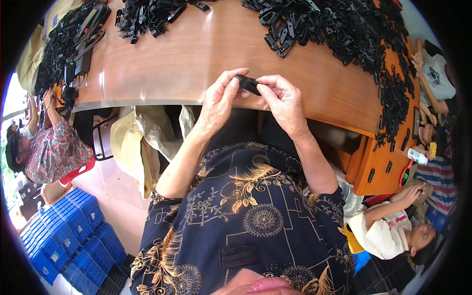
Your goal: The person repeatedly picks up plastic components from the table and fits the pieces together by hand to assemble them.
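Above the near edge of the wooden table, a small, dark, oblong black plastic part [249,85] is held between my two hands. My left hand [220,101] is closed on its left end, thumb against the fingers. The right end is pinched by the thumb and fingers of my right hand [286,105]. The part's underside and some fingertips are hidden. Beyond my hands lie heaps of similar-looking black plastic parts: one large heap [324,29] at the far right and a smaller heap [147,17] at the far left.
Brown tabletop [162,64] lies under my hands. More black parts [393,103] run down its right side, beside a white bottle [417,157]. Several people sit left and right, including one in a flowered shirt [56,152]. Blue crates [73,226] stand lower left, near pale sacks [130,142].
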Demonstrator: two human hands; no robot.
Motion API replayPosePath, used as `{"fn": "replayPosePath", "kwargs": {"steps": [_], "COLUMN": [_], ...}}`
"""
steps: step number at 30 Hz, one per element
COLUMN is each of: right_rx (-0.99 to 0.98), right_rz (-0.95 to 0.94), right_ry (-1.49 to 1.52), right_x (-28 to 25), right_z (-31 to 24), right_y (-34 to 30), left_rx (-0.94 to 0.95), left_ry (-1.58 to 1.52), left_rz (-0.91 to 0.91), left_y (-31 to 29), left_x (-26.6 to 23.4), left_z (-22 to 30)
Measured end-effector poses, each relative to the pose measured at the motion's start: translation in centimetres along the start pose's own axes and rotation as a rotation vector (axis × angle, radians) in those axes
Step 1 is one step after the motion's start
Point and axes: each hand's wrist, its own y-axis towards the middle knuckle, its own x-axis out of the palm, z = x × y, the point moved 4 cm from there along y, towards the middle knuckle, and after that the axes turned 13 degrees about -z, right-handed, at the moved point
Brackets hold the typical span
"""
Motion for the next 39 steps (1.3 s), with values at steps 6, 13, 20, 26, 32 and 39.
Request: {"fn": "replayPosePath", "kwargs": {"steps": [6, 13, 20, 26, 32, 39], "right_rx": [0.007, -0.094, 0.155, 0.109, -0.081, 0.101], "right_rz": [-0.050, -0.091, -0.047, 0.038, 0.247, 0.727], "right_ry": [-0.075, 0.015, 0.378, 0.235, -0.419, -1.028], "right_x": [-0.2, 0.8, -0.1, -1.2, -8.6, -22.3], "right_z": [0.6, 0.6, 3.3, 2.4, 0.0, 0.7], "right_y": [0.1, 0.7, 1.6, 3.4, 2.5, 0.2], "left_rx": [-0.023, -0.138, -0.210, -0.165, -0.243, 0.111], "left_ry": [0.097, 0.211, -0.103, -0.113, -0.117, 0.952], "left_rz": [-0.078, -0.131, 0.006, 0.003, -0.120, -0.129], "left_y": [0.4, 1.5, 1.9, 4.7, 10.0, 14.4], "left_x": [-0.4, -1.0, -0.2, -0.3, -0.2, -1.0], "left_z": [-0.3, -0.7, -1.2, -1.0, -1.3, 0.8]}}
